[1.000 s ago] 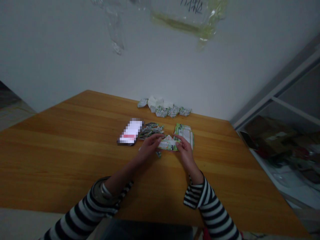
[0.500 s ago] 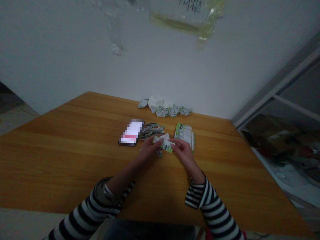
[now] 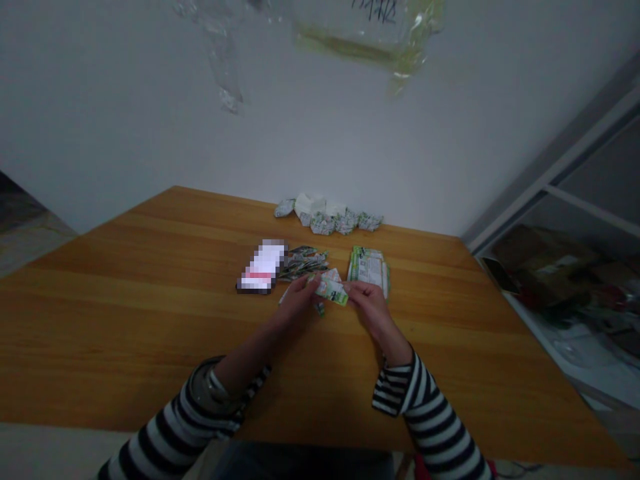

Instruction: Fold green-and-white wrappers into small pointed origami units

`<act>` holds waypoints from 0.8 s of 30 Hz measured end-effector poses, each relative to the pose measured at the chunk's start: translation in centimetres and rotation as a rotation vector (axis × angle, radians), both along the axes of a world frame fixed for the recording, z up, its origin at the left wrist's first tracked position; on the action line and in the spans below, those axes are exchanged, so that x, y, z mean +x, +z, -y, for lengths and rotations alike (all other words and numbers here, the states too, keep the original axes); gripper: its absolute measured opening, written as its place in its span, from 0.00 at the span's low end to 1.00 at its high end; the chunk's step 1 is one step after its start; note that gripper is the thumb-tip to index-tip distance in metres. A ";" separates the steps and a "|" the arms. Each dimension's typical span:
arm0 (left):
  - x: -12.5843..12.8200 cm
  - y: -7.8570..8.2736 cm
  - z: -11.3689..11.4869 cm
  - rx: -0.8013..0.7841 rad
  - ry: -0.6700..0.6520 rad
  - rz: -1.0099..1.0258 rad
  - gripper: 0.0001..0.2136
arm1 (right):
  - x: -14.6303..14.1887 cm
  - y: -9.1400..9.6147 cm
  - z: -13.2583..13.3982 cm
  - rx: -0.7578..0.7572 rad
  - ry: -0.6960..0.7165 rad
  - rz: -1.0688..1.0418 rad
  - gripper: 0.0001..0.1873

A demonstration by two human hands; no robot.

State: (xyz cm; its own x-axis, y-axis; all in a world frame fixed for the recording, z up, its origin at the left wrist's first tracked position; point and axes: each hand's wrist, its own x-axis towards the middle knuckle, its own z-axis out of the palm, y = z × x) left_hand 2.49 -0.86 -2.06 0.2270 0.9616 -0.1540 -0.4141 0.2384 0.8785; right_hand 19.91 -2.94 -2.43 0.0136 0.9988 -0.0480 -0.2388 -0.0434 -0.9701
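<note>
Shifted rightward, folded green-and-white paper point(image 3: 331, 291), between left hand point(image 3: 299, 299) and right hand point(image 3: 369, 307)

**Wooden table against a white wall**

A pixelated flat object point(image 3: 261, 267) lies on the far left of the wooden table point(image 3: 150, 340). A clear plastic bag point(image 3: 365, 37) hangs on the wall point(image 3: 110, 133) beyond, and cardboard boxes point(image 3: 540, 250) sit behind a metal frame point(image 3: 565, 187) to the right.

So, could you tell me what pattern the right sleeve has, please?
The right sleeve has black and white stripes, best seen in the head view.
</note>
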 end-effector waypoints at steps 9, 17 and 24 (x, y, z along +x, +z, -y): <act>0.4 0.5 0.3 -0.024 0.051 0.026 0.18 | -0.4 0.0 -0.1 -0.066 -0.149 -0.001 0.15; 0.8 0.8 0.8 -0.022 0.089 0.049 0.20 | -1.2 -0.7 -0.3 0.029 -0.235 -0.030 0.17; 0.1 -0.2 -0.1 0.061 0.072 -0.169 0.25 | -1.2 -0.4 0.0 0.168 -0.208 0.117 0.17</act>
State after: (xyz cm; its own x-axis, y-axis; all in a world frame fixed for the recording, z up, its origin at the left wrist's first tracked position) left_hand 2.57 -0.80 -2.28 0.1330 0.9833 -0.1246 -0.2737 0.1573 0.9489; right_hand 18.73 -2.90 -2.84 0.2147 0.9677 0.1322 -0.1116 0.1588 -0.9810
